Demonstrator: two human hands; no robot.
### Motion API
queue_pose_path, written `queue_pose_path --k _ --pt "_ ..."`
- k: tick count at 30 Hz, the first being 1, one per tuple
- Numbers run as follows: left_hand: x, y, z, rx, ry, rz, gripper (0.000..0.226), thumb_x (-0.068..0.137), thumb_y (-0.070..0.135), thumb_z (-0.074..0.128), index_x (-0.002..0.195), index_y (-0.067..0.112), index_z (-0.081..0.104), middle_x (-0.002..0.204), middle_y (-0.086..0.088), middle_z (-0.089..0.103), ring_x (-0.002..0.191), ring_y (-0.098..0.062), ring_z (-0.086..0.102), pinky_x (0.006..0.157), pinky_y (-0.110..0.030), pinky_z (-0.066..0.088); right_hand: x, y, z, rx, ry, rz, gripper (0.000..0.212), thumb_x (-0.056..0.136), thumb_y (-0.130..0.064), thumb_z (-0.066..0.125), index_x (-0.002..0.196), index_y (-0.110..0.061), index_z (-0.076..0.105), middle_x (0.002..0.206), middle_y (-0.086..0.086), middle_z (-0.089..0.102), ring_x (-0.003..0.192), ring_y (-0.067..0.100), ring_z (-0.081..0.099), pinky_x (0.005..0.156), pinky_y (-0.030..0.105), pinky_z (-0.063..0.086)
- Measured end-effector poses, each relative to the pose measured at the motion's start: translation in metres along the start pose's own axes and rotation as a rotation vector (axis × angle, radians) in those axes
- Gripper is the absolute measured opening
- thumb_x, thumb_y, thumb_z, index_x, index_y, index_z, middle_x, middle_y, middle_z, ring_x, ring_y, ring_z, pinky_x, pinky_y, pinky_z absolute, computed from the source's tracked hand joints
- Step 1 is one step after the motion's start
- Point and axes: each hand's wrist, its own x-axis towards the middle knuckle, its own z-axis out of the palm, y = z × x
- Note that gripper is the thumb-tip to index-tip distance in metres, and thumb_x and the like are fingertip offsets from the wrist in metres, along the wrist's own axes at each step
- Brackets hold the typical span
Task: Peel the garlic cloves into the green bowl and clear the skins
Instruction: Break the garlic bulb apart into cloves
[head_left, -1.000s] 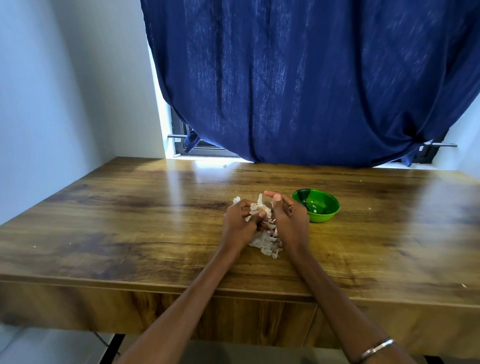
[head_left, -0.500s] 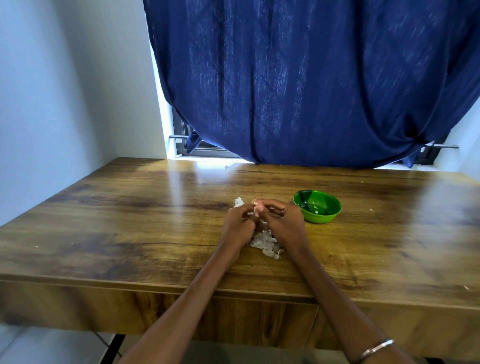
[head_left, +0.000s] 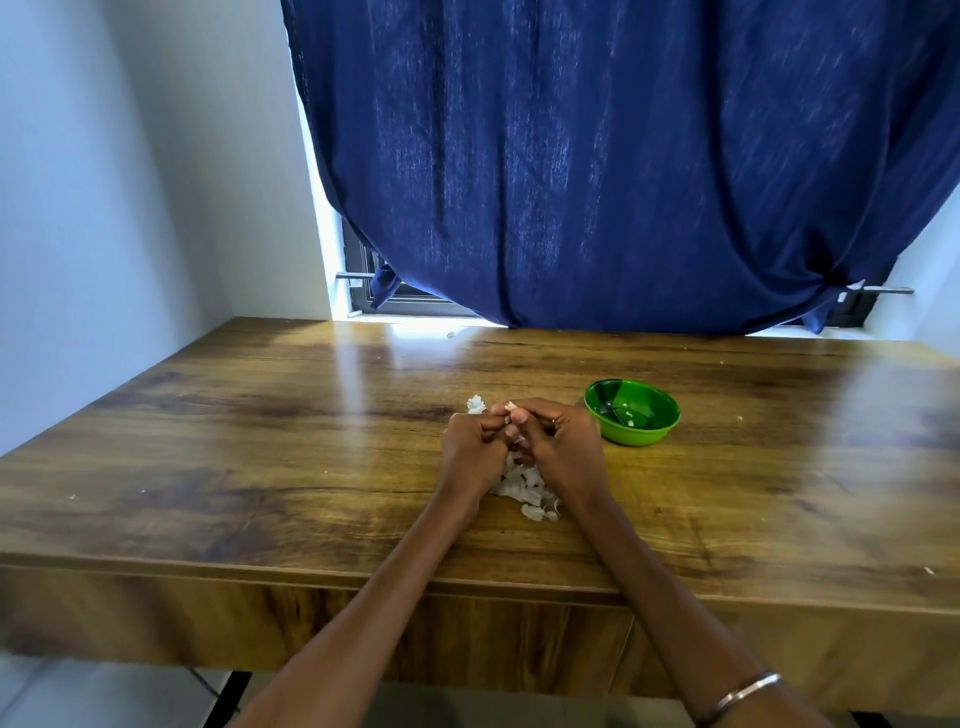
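head view: both hands pinch garlic skin over a wooden table (head_left: 260, 441) before a blue curtain (head_left: 597, 156).

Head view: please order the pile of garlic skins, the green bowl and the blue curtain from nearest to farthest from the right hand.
1. Pile of garlic skins: directly under and beside the right hand, on its left.
2. Green bowl: on the table just to the hand's right, apart from it.
3. Blue curtain: far back, hanging behind the table.

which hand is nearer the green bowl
Right. The right hand sits just left of the green bowl; the left hand is farther left, beyond the right.
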Motion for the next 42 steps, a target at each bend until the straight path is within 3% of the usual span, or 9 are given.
queue_pose_path --k 4,9,16,20,25,30,34,38,42 --pt "-0.004 0.003 0.0 0.118 0.02 0.118 0.013 0.093 0.006 0.067 0.092 0.008 0.08 0.078 0.004 0.077 0.071 0.001 0.071 0.065 -0.014 0.054 -0.002 -0.005 -0.004 0.12 0.064 0.012 0.022 0.101 -0.005 0.059 0.099 -0.014 0.079 0.087 -0.007 0.078 0.074 0.001 0.072 0.062 0.014 0.055" --pt "-0.005 0.006 0.002 0.038 -0.064 0.121 0.015 0.097 0.006 0.062 0.102 0.009 0.076 0.085 0.0 0.078 0.08 -0.011 0.075 0.075 -0.03 0.061 -0.003 -0.001 -0.005 0.228 0.078 0.111 0.023 0.104 -0.012 0.055 0.104 -0.011 0.078 0.092 -0.002 0.079 0.071 0.011 0.073 0.055 0.023 0.056" --pt "-0.007 0.011 0.0 -0.103 0.011 0.055 0.014 0.099 0.005 0.059 0.112 0.005 0.061 0.081 -0.006 0.076 0.071 -0.013 0.074 0.062 -0.022 0.058 0.0 0.008 -0.004 0.11 0.154 0.102 0.028 0.104 -0.009 0.054 0.098 -0.025 0.077 0.101 -0.011 0.078 0.098 0.003 0.072 0.089 0.035 0.059" --pt "-0.006 0.01 0.001 -0.123 0.044 0.039 0.01 0.096 0.004 0.063 0.105 0.004 0.066 0.085 -0.009 0.076 0.072 -0.019 0.075 0.068 -0.035 0.063 -0.002 0.004 -0.005 0.026 0.148 0.114 0.032 0.1 0.0 0.055 0.116 -0.021 0.073 0.108 -0.008 0.075 0.079 -0.01 0.064 0.067 0.008 0.049" --pt "-0.005 0.01 0.001 -0.129 0.046 0.0 0.016 0.093 0.005 0.067 0.108 0.004 0.072 0.092 -0.008 0.077 0.077 -0.019 0.076 0.073 -0.037 0.063 -0.002 -0.001 -0.005 0.032 0.139 0.039 0.026 0.103 -0.013 0.058 0.124 -0.021 0.071 0.104 0.002 0.077 0.066 0.003 0.063 0.055 0.016 0.048" --pt "-0.008 0.008 0.0 0.03 0.001 0.104 0.023 0.093 0.004 0.063 0.109 0.014 0.076 0.088 0.003 0.077 0.078 -0.012 0.073 0.069 -0.033 0.063 -0.004 -0.007 -0.002 0.041 0.063 0.019 0.021 0.095 -0.016 0.069 0.111 -0.027 0.077 0.109 -0.018 0.074 0.105 -0.005 0.068 0.094 0.025 0.056" --pt "-0.008 0.01 0.002 0.022 -0.013 0.103 0.014 0.094 0.009 0.068 0.105 0.012 0.076 0.087 0.002 0.078 0.075 -0.01 0.074 0.069 -0.031 0.062 -0.004 -0.006 -0.004 0.036 0.134 0.037 0.017 0.099 -0.013 0.064 0.104 -0.019 0.08 0.094 -0.014 0.078 0.09 -0.005 0.072 0.083 0.02 0.058" --pt "-0.004 0.007 0.003 0.027 -0.033 0.061 0.008 0.092 0.006 0.068 0.095 0.008 0.075 0.078 -0.004 0.076 0.074 -0.019 0.075 0.07 -0.045 0.063 -0.003 -0.001 -0.002 0.056 0.122 0.091 0.018 0.1 -0.012 0.062 0.099 -0.017 0.079 0.09 -0.009 0.079 0.083 0.003 0.075 0.073 0.032 0.063" --pt "-0.004 0.009 0.003 0.074 0.022 0.086 0.01 0.088 -0.002 0.071 0.084 0.007 0.075 0.064 0.002 0.07 0.059 -0.005 0.069 0.055 -0.024 0.058 -0.003 -0.001 -0.003 0.105 0.12 0.106 0.02 0.101 -0.008 0.059 0.095 -0.009 0.079 0.088 -0.008 0.078 0.079 0.002 0.074 0.062 0.019 0.058"
